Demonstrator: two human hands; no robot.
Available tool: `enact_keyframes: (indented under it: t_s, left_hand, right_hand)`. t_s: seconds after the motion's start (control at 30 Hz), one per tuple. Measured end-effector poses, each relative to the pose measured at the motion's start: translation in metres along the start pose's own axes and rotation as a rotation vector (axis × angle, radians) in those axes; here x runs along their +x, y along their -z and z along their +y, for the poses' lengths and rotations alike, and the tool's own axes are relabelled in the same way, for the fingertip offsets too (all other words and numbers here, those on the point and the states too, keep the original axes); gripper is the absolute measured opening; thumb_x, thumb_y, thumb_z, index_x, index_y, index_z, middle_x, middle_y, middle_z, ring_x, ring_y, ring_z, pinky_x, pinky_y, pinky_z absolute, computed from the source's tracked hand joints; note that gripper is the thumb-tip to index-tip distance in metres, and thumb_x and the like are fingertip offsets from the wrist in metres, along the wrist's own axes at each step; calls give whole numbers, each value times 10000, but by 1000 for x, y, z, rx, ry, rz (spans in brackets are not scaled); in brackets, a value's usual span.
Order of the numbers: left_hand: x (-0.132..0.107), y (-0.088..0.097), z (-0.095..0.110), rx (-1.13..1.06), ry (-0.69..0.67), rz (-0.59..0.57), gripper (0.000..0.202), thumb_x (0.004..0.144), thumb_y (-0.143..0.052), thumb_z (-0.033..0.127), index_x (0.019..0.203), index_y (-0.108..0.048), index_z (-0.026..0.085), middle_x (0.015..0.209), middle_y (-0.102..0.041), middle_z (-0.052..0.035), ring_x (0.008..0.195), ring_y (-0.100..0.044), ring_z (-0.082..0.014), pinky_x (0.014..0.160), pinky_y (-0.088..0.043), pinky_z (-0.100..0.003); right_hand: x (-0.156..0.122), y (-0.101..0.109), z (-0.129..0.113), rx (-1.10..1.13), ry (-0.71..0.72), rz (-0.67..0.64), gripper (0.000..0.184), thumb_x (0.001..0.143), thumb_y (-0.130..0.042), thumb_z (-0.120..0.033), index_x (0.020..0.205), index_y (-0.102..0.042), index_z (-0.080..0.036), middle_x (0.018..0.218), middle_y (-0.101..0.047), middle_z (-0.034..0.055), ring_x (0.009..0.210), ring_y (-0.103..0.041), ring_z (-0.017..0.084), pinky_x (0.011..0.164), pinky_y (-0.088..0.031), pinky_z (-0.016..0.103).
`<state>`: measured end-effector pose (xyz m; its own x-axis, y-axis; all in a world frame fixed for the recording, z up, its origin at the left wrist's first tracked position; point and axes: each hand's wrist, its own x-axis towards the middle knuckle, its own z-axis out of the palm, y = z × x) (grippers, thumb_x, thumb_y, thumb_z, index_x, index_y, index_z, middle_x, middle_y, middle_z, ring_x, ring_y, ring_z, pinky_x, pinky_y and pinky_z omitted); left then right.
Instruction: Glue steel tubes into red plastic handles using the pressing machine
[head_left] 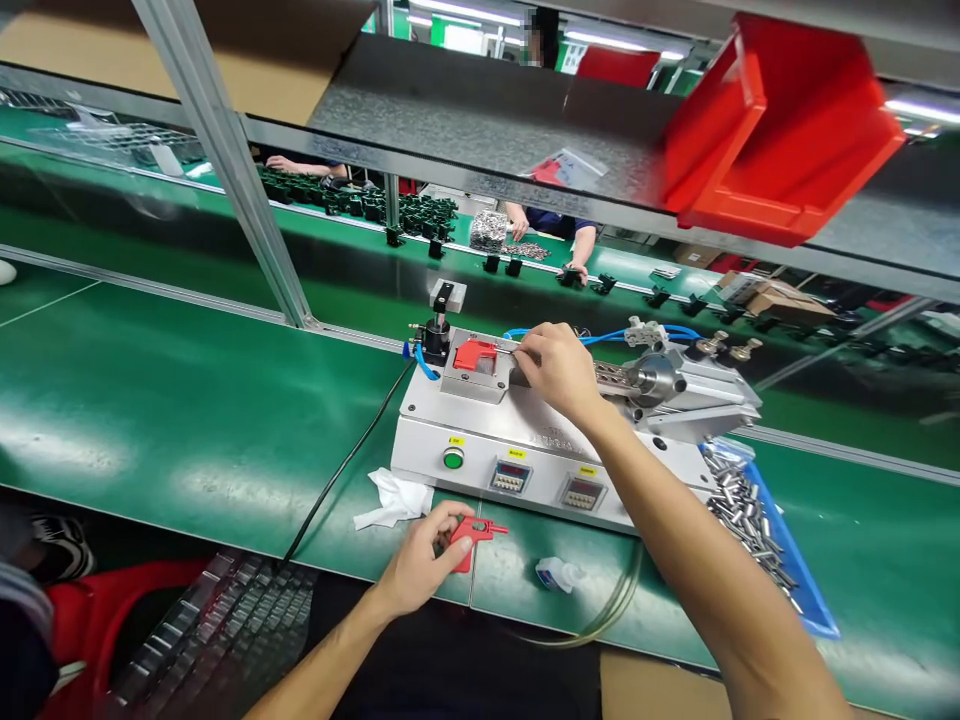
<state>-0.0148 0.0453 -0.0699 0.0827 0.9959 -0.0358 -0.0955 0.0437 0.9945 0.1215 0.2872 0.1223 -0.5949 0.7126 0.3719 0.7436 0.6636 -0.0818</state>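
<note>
**Right hand pinched at the press fixture; left hand held a second red part**

From my remote station I saw the right hand (556, 372) narrowed to a fingertip pinch on what looked like a thin metal pin (508, 350), at the first red plastic part (474, 355) seated in the fixture of the steel pneumatic press (525, 440). The left hand (417, 560) was closed around a second red plastic part (474, 538), held low over the green surface (187, 400) and apart from the press. So one part sat in the fixture, one waited in hand. Loose steel pins (746, 525) lay heaped in a blue tray (795, 590) at the press's right end. How many parts had already gone through, I could not tell.
</note>
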Motion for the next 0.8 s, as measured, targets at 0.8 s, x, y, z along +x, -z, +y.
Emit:
enact_keyframes:
  t_s: [0.8]
  left_hand:
    - [-2, 2, 7, 21, 3, 7, 348, 977, -628, 405, 1236, -642, 173, 789, -578, 1, 721, -531, -173, 693, -424, -286]
  right_hand:
    - [43, 4, -38, 24, 30, -168, 115, 930, -611, -102, 940, -700, -174, 1188, -686, 144, 1113, -607, 323, 937, -524, 441]
